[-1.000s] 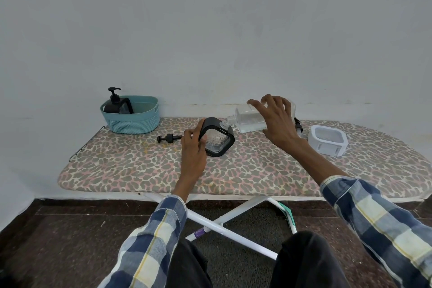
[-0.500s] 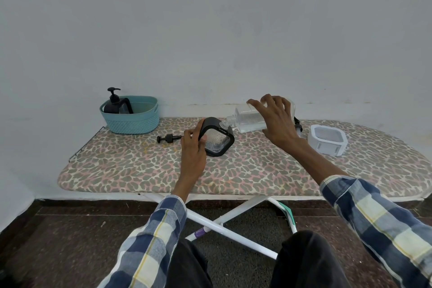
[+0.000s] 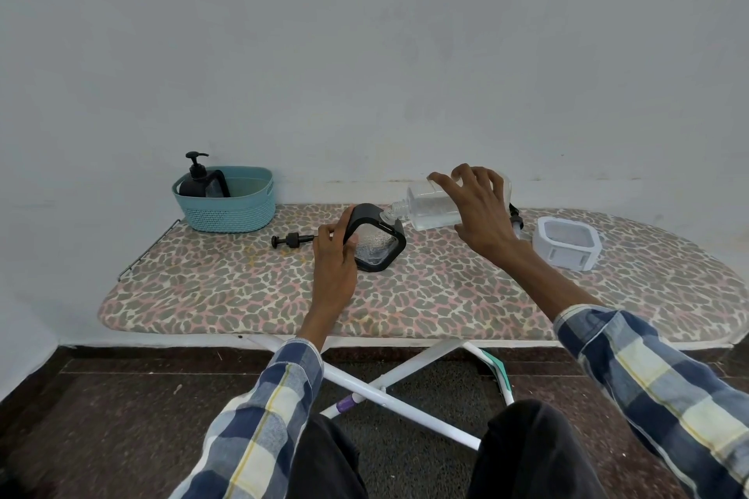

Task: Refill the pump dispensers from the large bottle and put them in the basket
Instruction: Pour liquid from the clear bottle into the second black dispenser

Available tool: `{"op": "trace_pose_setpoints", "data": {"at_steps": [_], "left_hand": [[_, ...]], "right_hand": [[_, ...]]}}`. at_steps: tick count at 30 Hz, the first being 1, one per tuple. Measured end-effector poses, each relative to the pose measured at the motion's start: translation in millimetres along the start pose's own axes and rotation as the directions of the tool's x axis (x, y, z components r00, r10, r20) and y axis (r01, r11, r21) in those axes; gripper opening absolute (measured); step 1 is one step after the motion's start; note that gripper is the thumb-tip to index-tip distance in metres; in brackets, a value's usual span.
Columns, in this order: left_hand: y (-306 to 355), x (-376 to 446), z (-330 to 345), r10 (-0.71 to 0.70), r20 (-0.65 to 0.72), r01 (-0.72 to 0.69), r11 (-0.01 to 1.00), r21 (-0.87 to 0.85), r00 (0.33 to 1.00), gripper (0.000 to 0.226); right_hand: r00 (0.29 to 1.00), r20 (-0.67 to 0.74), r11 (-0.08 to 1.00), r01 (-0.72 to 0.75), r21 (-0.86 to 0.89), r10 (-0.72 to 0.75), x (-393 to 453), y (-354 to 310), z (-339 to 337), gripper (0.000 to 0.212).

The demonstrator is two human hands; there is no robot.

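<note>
Nothing has visibly shifted since the earlier frames: both hands keep the same pouring pose. The right hand (image 3: 476,211), its grip curled over the top, holds the large clear plastic bottle (image 3: 431,207) tipped nearly flat, neck pointing left onto the opening of the black-framed square dispenser with a clear ribbed body (image 3: 375,243). The left hand (image 3: 334,255) steadies that dispenser at its left edge, thumb and fingers closed on the black frame; it stands tilted on the leopard-print ironing board worktop (image 3: 446,296), near the middle. Clear liquid shows inside the bottle. Its loose black pump head (image 3: 289,240) lies just left of the left hand. The teal woven plastic basket (image 3: 231,207) at far left holds one black pump dispenser (image 3: 200,182). A white-framed square dispenser (image 3: 565,241) lies at right.
</note>
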State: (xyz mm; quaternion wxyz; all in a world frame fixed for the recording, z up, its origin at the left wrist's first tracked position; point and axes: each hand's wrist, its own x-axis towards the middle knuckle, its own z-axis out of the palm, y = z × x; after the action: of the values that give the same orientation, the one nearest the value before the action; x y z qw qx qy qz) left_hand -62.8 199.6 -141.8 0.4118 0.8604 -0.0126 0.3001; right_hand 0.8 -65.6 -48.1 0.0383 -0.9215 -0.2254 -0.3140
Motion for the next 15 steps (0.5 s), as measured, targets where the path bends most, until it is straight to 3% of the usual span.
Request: {"op": "trace_pose_setpoints", "data": {"at_steps": [15], "left_hand": [[1.1,-1.0,-0.7,-0.01,-0.005,0.01,1.0,-0.009,1.0,0.052]], "right_hand": [[1.0,-0.001,1.0,-0.008,-0.009,0.008,-0.6,-0.5,0.6,0.11]]}}
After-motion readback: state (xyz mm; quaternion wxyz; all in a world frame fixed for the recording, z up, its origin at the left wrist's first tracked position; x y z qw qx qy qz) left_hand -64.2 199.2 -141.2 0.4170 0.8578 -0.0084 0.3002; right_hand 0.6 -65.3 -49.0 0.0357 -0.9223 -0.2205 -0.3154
